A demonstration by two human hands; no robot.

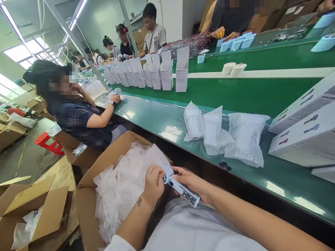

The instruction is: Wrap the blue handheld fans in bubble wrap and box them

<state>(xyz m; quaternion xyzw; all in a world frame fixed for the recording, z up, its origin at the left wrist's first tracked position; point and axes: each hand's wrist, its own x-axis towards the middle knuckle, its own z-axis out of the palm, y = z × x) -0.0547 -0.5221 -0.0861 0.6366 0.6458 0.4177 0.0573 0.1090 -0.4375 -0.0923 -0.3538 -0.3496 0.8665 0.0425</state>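
Observation:
A light-blue handheld fan with a dark strip along its handle is gripped in my right hand, fingers wrapped round the handle. Its round head is beside my left hand. The left fingers are pinched together at the edge of a clear bubble-wrap bag, right against the fan head. Part of the head is hidden by the fingers and the bag. Both hands are above my lap, between the carton and the bench.
An open carton of bubble-wrap bags stands at my left. On the green bench lie several wrapped packages. White boxes stand at right, and open white boxes line the conveyor. A co-worker sits at left.

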